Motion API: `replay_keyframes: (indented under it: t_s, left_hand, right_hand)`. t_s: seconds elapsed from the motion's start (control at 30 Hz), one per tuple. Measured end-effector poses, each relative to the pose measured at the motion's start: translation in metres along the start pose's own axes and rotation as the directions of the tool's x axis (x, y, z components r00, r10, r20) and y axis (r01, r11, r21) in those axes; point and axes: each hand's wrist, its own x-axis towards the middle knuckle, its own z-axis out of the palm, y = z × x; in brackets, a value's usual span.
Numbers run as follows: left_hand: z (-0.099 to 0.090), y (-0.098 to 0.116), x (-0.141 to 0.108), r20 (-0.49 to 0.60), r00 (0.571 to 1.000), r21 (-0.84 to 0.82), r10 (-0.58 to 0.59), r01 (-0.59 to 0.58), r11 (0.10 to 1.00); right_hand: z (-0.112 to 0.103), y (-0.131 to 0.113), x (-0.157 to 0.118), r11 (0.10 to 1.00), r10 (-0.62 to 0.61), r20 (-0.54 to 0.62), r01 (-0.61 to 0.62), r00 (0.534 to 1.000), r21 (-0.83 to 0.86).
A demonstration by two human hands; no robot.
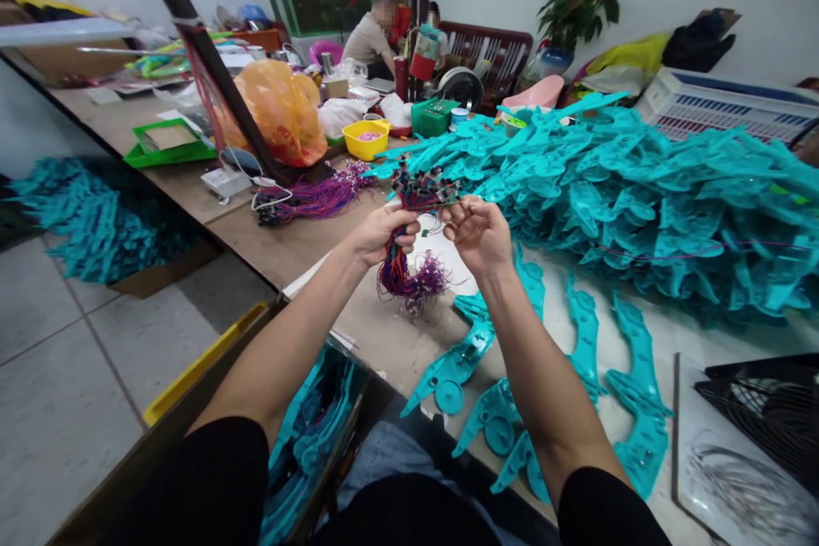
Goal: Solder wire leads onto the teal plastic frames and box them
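Observation:
My left hand (385, 234) is wrapped around a bundle of thin red, blue and purple wires (397, 273). Small dark connectors (422, 186) fan out above the fist, and the purple ends with small pale tips hang below it. At the right edge of the bundle, my right hand (481, 237) has thumb and forefinger pinched on a wire near the connectors. A small green circuit piece (426, 233) dangles on thin leads between the hands. Below, teal plastic shells (457, 358) lie in a loose row along the table's front, partly behind my right forearm.
A high heap of teal shells (614, 196) covers the table's right side. Another wire bundle (313, 198), a yellow basket (366, 139) and a green tray (167, 141) lie farther back. A dark post (221, 60) rises at left. Teal shells fill a box by my legs. Two people sit beyond.

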Motion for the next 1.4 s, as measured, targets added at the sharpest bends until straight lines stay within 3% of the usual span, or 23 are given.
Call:
replay_keyframes:
  t_s: [0.07,0.13,0.27,0.33,0.4,0.47,0.57,0.63,0.7,0.77,0.83,1.0,1.1,1.2,1.3,1.33,1.4]
  left_hand:
    - [-0.001,0.003,0.000,-0.054,0.998,-0.032,0.012,-0.014,0.999]
    - [-0.002,0.005,0.000,-0.089,0.996,-0.059,0.008,-0.014,0.998]
    - [-0.003,0.000,-0.001,-0.137,0.989,-0.009,-0.047,0.046,0.999]
    - [-0.001,-0.008,0.001,-0.186,0.982,0.118,-0.038,0.061,0.991]
    - [0.001,-0.016,0.005,-0.247,0.968,0.325,0.044,0.039,0.945]
    - [0.004,-0.023,0.011,-0.275,0.938,0.574,0.209,-0.014,0.819]
    - [0.010,-0.032,0.015,-0.176,0.894,0.892,0.411,-0.032,0.451]
    - [0.014,-0.037,0.012,-0.087,0.910,0.984,0.406,0.014,0.179]
    - [0.017,-0.042,0.006,-0.030,0.936,0.999,0.352,0.039,-0.017]
    - [0.018,-0.047,0.000,0.010,0.951,0.992,0.309,0.029,-0.122]
    - [0.016,-0.050,-0.003,0.027,0.964,0.987,0.265,0.016,-0.160]
    - [0.009,-0.051,0.002,0.024,0.982,0.986,0.190,0.007,-0.165]
    - [0.005,-0.049,0.001,0.042,0.980,0.984,0.194,-0.008,-0.175]
    - [-0.002,-0.046,-0.004,0.055,0.955,0.990,0.290,-0.014,-0.140]
    - [-0.009,-0.040,-0.008,0.020,0.910,0.998,0.415,-0.041,0.042]
    - [-0.010,-0.038,-0.010,-0.008,0.903,0.985,0.430,-0.067,0.158]
    - [-0.010,-0.033,-0.012,-0.086,0.916,0.871,0.391,-0.121,0.476]
  right_hand:
    - [-0.003,0.003,-0.006,0.987,-0.043,0.027,0.047,0.999,-0.152]
    - [-0.009,0.007,-0.012,0.909,-0.110,0.068,0.128,0.992,-0.397]
    - [-0.025,0.003,-0.018,0.566,-0.327,0.168,0.335,0.930,-0.753]
    - [-0.030,-0.006,-0.015,0.421,-0.420,0.226,0.409,0.879,-0.810]
    - [-0.030,-0.014,-0.009,0.316,-0.451,0.285,0.450,0.846,-0.835]
    - [-0.027,-0.020,-0.002,0.234,-0.431,0.334,0.461,0.838,-0.856]
    - [-0.024,-0.020,0.011,0.132,-0.369,0.378,0.451,0.849,-0.883]
    - [-0.024,-0.016,0.019,0.103,-0.347,0.363,0.419,0.865,-0.902]
    - [-0.027,-0.011,0.025,0.132,-0.324,0.279,0.335,0.904,-0.933]
    - [-0.028,-0.005,0.027,0.185,-0.277,0.162,0.218,0.947,-0.958]
    - [-0.026,0.002,0.025,0.215,-0.229,0.086,0.137,0.970,-0.967]
    - [-0.016,0.014,0.020,0.255,-0.167,0.155,0.195,0.974,-0.947]
    - [-0.024,0.014,0.025,0.454,-0.149,-0.013,0.057,0.989,-0.889]
    - [-0.042,0.014,0.029,0.638,-0.119,-0.196,-0.077,0.973,-0.766]
    - [-0.056,0.024,0.020,0.737,-0.070,-0.306,-0.157,0.949,-0.657]
    - [-0.057,0.030,0.015,0.773,-0.031,-0.341,-0.194,0.939,-0.604]
    - [-0.050,0.044,0.003,0.835,0.070,-0.381,-0.263,0.922,-0.484]
